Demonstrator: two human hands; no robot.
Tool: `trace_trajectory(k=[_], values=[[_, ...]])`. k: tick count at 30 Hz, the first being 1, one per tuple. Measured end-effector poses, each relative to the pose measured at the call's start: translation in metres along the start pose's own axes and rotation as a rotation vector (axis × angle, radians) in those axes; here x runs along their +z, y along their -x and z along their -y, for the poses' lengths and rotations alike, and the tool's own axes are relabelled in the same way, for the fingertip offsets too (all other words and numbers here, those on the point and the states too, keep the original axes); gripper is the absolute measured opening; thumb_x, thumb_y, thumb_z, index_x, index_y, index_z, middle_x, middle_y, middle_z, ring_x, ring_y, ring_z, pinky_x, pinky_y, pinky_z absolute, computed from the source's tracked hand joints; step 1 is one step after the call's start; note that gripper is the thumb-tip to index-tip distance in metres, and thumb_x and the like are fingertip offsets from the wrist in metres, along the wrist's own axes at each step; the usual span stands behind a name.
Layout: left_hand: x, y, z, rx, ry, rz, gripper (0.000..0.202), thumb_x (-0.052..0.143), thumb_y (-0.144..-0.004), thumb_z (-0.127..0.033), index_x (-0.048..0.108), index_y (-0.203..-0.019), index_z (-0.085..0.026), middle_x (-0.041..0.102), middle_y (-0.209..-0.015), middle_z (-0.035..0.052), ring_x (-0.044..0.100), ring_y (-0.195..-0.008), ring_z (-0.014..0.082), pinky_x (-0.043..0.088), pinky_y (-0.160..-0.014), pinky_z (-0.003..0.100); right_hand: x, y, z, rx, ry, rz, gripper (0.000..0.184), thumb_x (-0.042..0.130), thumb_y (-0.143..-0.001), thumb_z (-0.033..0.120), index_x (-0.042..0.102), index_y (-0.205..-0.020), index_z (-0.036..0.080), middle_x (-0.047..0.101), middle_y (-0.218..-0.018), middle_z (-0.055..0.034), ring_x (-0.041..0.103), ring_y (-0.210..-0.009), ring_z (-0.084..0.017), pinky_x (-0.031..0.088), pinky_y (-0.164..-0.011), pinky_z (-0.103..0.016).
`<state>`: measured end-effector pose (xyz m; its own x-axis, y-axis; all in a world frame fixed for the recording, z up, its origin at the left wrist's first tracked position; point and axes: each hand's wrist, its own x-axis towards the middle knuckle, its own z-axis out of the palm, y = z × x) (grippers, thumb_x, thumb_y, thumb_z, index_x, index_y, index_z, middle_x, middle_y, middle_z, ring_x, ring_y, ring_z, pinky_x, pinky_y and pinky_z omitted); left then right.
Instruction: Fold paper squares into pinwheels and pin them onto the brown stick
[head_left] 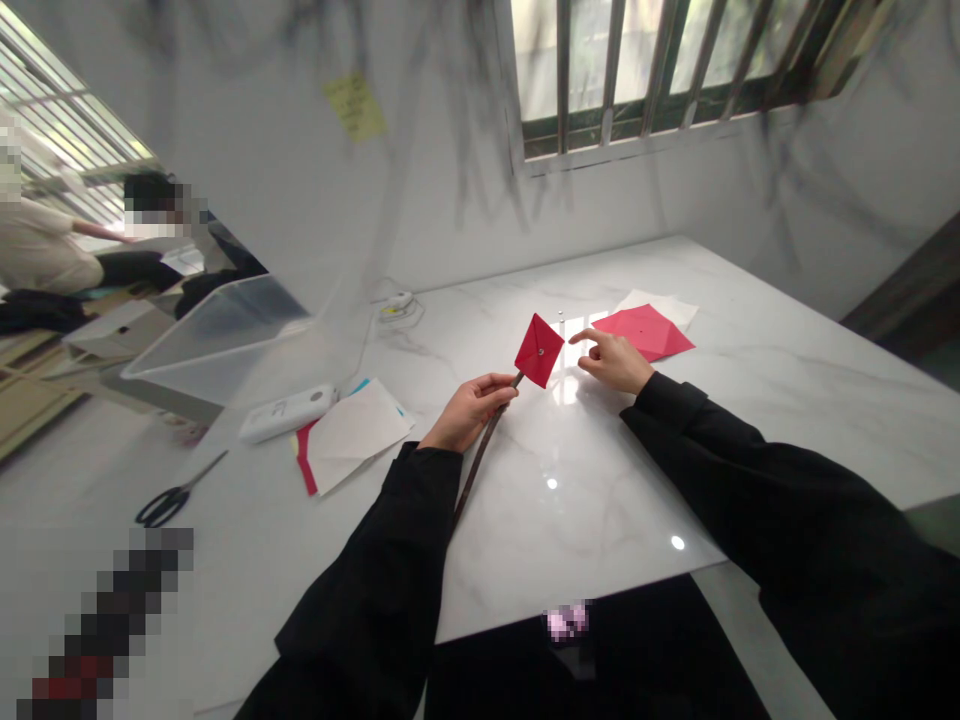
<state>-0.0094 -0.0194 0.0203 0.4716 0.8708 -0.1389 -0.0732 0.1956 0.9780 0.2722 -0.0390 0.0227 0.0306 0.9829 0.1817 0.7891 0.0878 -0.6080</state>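
Observation:
My left hand is closed around a thin brown stick, which slants up from the lower left. At the stick's upper end sits a red paper pinwheel, its corners folded in to a small shiny pin at the centre. Just right of the pinwheel, my right hand hovers with the index finger stretched toward it and the other fingers bent. A narrow gap separates that fingertip from the paper, and I see nothing in this hand.
Red paper and white paper lie beyond my right hand. To the left are a paper stack, a white device, black-handled scissors and a clear plastic bin. Small shiny bits lie behind the pinwheel. Two people are at far left.

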Motion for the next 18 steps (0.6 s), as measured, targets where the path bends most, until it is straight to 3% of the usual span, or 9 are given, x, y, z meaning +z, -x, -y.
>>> trace_trajectory(k=[2,3,6,7,9,13,18], values=[[0.000,0.000,0.001,0.004,-0.010,0.008,0.036,0.093,-0.067,-0.030,0.078,-0.097,-0.016,0.071,-0.089,0.0037,0.056,-0.075,0.0109,0.042,-0.076,0.028,0.000,0.001,0.001,-0.042,-0.037,-0.039,0.064,0.054,-0.081,0.016,0.062,-0.145,0.016,0.061,-0.062,0.0038,0.050,-0.059,-0.014,0.035,-0.063,-0.024],[-0.001,-0.001,0.001,0.004,-0.014,0.010,0.036,0.093,-0.067,-0.030,0.078,-0.097,-0.016,0.071,-0.089,0.0038,0.056,-0.075,0.0111,0.042,-0.076,0.028,-0.001,0.001,0.001,-0.048,-0.035,-0.029,0.062,0.054,-0.082,0.016,0.064,-0.143,0.016,0.061,-0.062,0.0037,0.050,-0.059,-0.014,0.036,-0.063,-0.024],[-0.001,-0.001,0.002,-0.003,-0.006,0.001,0.038,0.094,-0.065,-0.031,0.077,-0.097,-0.016,0.072,-0.088,0.0036,0.057,-0.075,0.0110,0.043,-0.077,0.028,-0.003,-0.001,-0.001,0.000,0.048,0.144,0.033,0.054,-0.083,0.017,0.082,-0.099,0.016,0.062,-0.061,-0.0002,0.050,-0.059,-0.013,0.034,-0.061,-0.026],[0.000,0.000,0.002,-0.004,0.000,-0.007,0.039,0.094,-0.065,-0.031,0.077,-0.096,-0.016,0.071,-0.088,0.0035,0.056,-0.074,0.0107,0.042,-0.076,0.028,-0.003,-0.002,-0.002,0.024,0.075,0.205,0.028,0.054,-0.083,0.017,0.082,-0.085,0.016,0.062,-0.060,-0.0015,0.050,-0.058,-0.013,0.033,-0.060,-0.026],[0.000,0.000,0.001,-0.002,0.010,-0.018,0.040,0.094,-0.065,-0.032,0.077,-0.097,-0.015,0.071,-0.088,0.0036,0.056,-0.073,0.0101,0.042,-0.074,0.027,-0.003,-0.004,-0.003,0.051,0.094,0.261,0.027,0.054,-0.084,0.018,0.079,-0.075,0.016,0.064,-0.062,-0.0027,0.050,-0.058,-0.013,0.033,-0.060,-0.027],[-0.001,0.001,-0.003,0.002,0.069,-0.044,0.043,0.094,-0.066,-0.031,0.077,-0.103,-0.015,0.071,-0.089,0.0032,0.056,-0.070,0.0084,0.044,-0.070,0.025,0.000,-0.003,-0.003,0.033,0.071,0.223,0.027,0.054,-0.085,0.020,0.080,-0.079,0.016,0.065,-0.064,-0.0024,0.050,-0.059,-0.013,0.032,-0.060,-0.027],[-0.009,-0.002,-0.005,-0.012,0.326,-0.144,0.045,0.093,-0.069,-0.029,0.077,-0.110,-0.022,0.072,-0.098,0.0005,0.059,-0.072,0.0063,0.047,-0.066,0.020,0.014,0.002,0.001,-0.074,-0.002,0.124,0.027,0.056,-0.085,0.021,0.081,-0.092,0.017,0.059,-0.063,0.0004,0.047,-0.060,-0.013,0.031,-0.062,-0.027]])
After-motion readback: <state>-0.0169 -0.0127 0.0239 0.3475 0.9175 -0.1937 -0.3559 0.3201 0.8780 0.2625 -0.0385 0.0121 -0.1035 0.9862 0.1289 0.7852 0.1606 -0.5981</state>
